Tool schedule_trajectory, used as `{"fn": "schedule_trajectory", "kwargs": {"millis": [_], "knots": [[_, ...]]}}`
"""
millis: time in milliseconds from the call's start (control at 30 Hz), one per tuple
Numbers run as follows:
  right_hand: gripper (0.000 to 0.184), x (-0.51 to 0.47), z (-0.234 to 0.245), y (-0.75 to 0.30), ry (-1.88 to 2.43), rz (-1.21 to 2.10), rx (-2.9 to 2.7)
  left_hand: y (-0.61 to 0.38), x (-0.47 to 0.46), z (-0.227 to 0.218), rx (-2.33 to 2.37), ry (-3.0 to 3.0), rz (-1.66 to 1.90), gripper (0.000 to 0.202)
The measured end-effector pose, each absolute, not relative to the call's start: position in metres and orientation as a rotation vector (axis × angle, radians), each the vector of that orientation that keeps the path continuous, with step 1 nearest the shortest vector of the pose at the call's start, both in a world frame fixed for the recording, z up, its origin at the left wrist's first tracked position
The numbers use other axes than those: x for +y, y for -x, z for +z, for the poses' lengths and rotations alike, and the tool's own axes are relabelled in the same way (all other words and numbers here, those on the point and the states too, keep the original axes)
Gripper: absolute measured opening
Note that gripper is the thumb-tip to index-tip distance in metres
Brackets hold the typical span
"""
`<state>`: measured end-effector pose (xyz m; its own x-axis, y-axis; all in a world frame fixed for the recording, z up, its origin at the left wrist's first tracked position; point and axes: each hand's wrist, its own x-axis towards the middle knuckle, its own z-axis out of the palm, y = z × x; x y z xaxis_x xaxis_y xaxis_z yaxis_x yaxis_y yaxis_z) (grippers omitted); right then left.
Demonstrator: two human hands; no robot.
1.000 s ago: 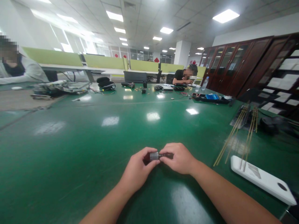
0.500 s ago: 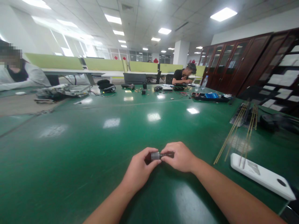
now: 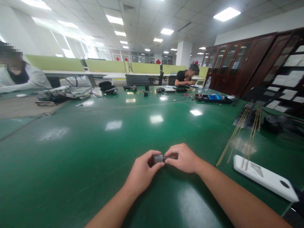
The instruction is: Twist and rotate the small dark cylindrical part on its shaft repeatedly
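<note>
My left hand [image 3: 143, 169] pinches a small grey metal cylinder [image 3: 158, 158] between thumb and fingers, just over the green table [image 3: 95, 171]. A narrow dark shaft [image 3: 169, 157] sticks out of the cylinder's right end. Closed around this shaft are the thumb and fingers of my right hand [image 3: 184, 160]. The two hands almost meet at the joint between cylinder and shaft. Whether the two parts are one piece or separate I cannot tell, and the shaft's far end is partly covered by my right fingers.
On the right lie a white rounded case [image 3: 263, 178] and several thin brass-coloured rods [image 3: 234, 136]. Along the far edge are a black tray [image 3: 213, 98], a water bottle [image 3: 208, 84] and a black pouch [image 3: 108, 87]. One person sits far left, another across the table.
My right hand has shifted very slightly, and its grip on the shaft stays. My left hand and the cylinder are almost unchanged.
</note>
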<state>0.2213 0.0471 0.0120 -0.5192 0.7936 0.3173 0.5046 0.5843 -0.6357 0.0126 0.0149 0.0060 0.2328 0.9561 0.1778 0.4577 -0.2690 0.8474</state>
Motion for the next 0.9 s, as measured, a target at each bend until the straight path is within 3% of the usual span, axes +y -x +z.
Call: {"fn": "schedule_trajectory", "kwargs": {"millis": [900], "knots": [[0.01,0.042,0.0123,-0.2197,1.084,0.606,-2.211,-0.013,0.0159,0.0078,1.315,-1.862,0.951,0.026]]}}
